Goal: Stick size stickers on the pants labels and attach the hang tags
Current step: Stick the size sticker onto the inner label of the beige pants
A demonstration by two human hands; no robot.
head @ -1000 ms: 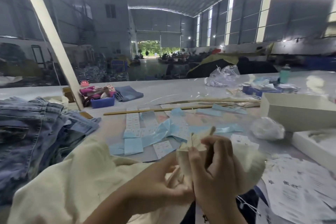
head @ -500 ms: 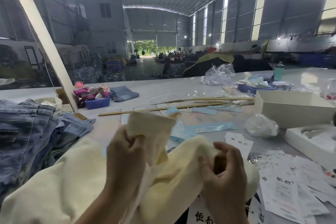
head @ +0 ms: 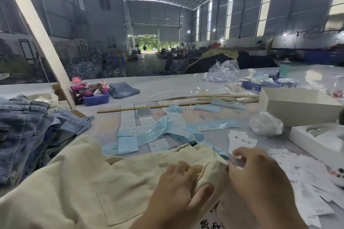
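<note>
Cream pants (head: 78, 182) lie spread over the near table edge, back pocket facing up. My left hand (head: 178, 188) grips a bunched fold of the cream fabric at the waistband, thumb curled under it. Close on the right, my right hand (head: 260, 176) has curled fingers at the same fold and touches a strip of blue backing paper; what it pinches is hidden. Sheets of white size stickers (head: 130, 119) and blue backing strips (head: 167, 128) cover the table beyond. White hang tags (head: 242, 139) with black characters lie to the right.
A stack of blue jeans (head: 28, 130) fills the left. An open white box (head: 297, 106) and its lid (head: 316, 139) stand right, beside a crumpled plastic bag (head: 266, 122). Wooden sticks (head: 152, 107), a blue bin (head: 95, 98) and folded jeans (head: 123, 90) lie farther back.
Both hands have lowered the cream pants from mid-air onto the table. The left hand let go of the raised flap and moved right to the bunched fold beside the right hand.
</note>
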